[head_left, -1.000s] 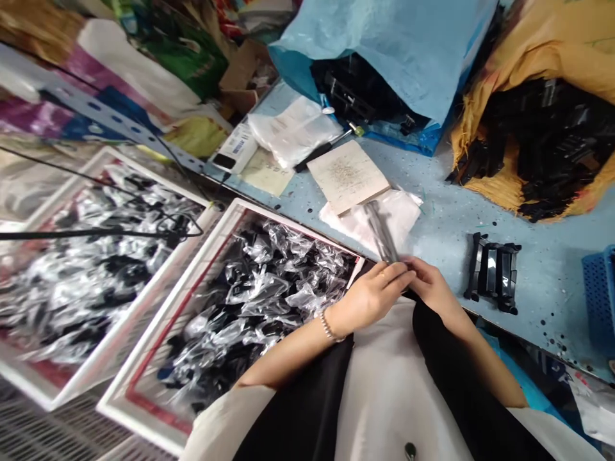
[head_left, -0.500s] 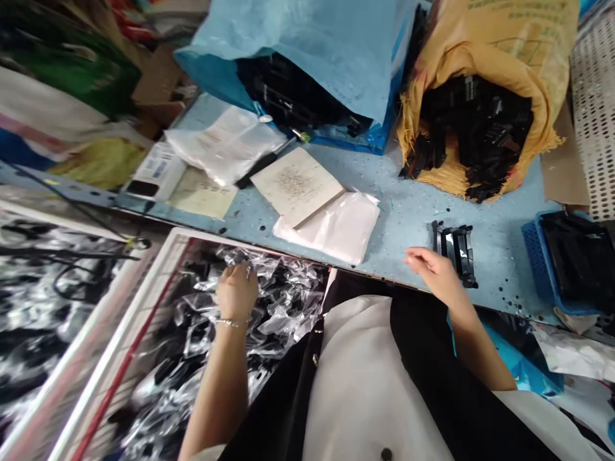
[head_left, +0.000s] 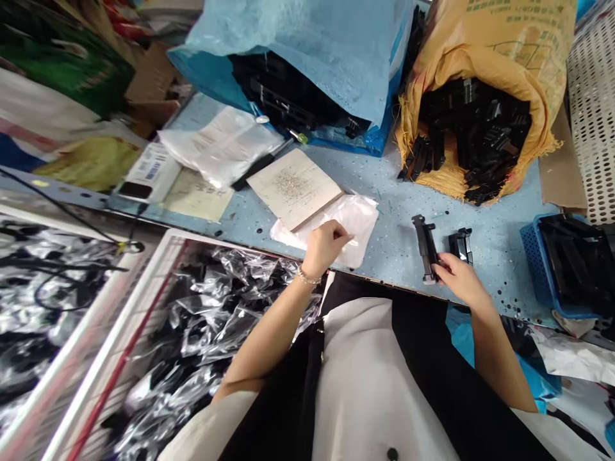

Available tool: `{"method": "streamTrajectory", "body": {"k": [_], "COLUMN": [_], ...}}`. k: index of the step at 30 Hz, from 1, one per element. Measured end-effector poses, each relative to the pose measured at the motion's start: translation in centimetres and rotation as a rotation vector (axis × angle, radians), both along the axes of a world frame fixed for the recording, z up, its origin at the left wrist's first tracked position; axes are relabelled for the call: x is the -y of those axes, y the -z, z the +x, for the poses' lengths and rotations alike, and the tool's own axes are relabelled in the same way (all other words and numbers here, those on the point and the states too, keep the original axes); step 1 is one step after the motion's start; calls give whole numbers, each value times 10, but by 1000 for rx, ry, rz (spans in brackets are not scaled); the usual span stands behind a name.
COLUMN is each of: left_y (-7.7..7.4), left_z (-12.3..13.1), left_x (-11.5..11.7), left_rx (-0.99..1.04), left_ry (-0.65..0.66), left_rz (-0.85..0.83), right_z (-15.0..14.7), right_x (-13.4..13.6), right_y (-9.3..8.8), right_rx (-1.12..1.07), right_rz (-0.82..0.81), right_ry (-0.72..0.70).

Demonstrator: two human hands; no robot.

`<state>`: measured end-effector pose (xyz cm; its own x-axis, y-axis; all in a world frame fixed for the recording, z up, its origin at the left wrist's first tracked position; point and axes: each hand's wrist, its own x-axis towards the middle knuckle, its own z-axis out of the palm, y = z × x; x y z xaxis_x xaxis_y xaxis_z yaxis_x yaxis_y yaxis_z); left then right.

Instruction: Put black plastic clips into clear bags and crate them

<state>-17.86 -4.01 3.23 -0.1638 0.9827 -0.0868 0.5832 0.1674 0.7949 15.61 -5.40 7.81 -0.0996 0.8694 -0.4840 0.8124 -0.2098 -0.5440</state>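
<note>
– Blue desk (head_left: pixel 396 253) across the middle of the view, dotted with small dark specks. What toward the back edge?

– A blue bag (head_left: pixel 327 38) and, just to the right, a yellow sack (head_left: pixel 523 38), both open-mouthed, both with black pieces (head_left: pixel 475 121) inside. By the right end, a blue basket (head_left: pixel 531 266), likewise loaded with black pieces.

– And the right hand (head_left: pixel 456 278)?

– At the front edge, right of the middle. Clamped between thumb and fingers: the near end of a long black part (head_left: pixel 425 246), pointing toward the back edge. Cannot tell whether lifted or touching the desk. Just to the right, partly behind the hand, a second black part (head_left: pixel 460 242).

– And the left hand (head_left: pixel 328 246)?

– Over thin plastic bags (head_left: pixel 362 221) near the front edge, well apart from the right hand, with a bracelet (head_left: pixel 309 278) at the wrist. Fingertips drawn close; cannot tell whether pinched on plastic.

– Anything beside the bags?

– Overlapping at the back, a tan board (head_left: pixel 293 186) with brown specks. Toward the left end, a white box (head_left: pixel 156 160). Below the front edge, at left, a white-rimmed crate (head_left: pixel 134 294) of plastic-wrapped items (head_left: pixel 216 307).
</note>
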Motion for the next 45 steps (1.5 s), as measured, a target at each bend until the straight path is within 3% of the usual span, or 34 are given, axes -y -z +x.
{"method": "streamTrajectory", "body": {"k": [3, 6, 9, 12, 15, 18, 21, 24, 27, 30, 33, 35, 38, 41, 43, 45], "left_y": [-2, 0, 4, 9, 14, 14, 1, -20, -38, -48, -54, -51, -25, 13, 28, 27], "left_z": [-11, -12, -13, -16, -20, -20, -11, 10, 34, 40, 16, -21, -96, -162, -178, -169], "left_x": [-2, -1, 4, 11, 15, 18, 30, 52, 74, 95, 117, 128, 130, 117, 107, 100], "left_rx": [183, 288, 119, -144, -196, -149, -152, -165, -185, -238, -309, -346, -430, -538, -568, -609], "left_ry": [-56, -122, -60, 100, 180, 162, 173, 381, 586, 576, 397, 273, 49, -200, -223, -213], "left_rz": [-93, -75, 86, 246, 226, 192, 259, 392, 464, 435, 322, 258, 94, -294, -473, -507], "right_z": [-27, -72, -106, -113, -109, -114, -125, -132, -132, -127, -117, -109, -100, -95, -87, -70], "right_x": [-4, -2, 1, 4, 7, 7, 3, -1, 4, 17, 26, 25, 18, 13, 13, 13], "right_y": [7, 20, 40, 53, 55, 56, 59, 57, 41, 16, 0, -2, 5, 12, 13, 10], "right_rx": [-690, -1052, -1160, -1229, -1337, -1365, -1302, -1170, -1019, -879, -863, -854, -837, -825, -786, -683], "right_rz": [-186, -478, -719, -788, -904, -956, -929, -665, -355, -184, -277, -287, -174, -122, -86, 10], "right_ry": [137, 214, 282, 393, 420, 424, 444, 414, 313, 114, -9, 4, 77, 86, 50, 14]}}
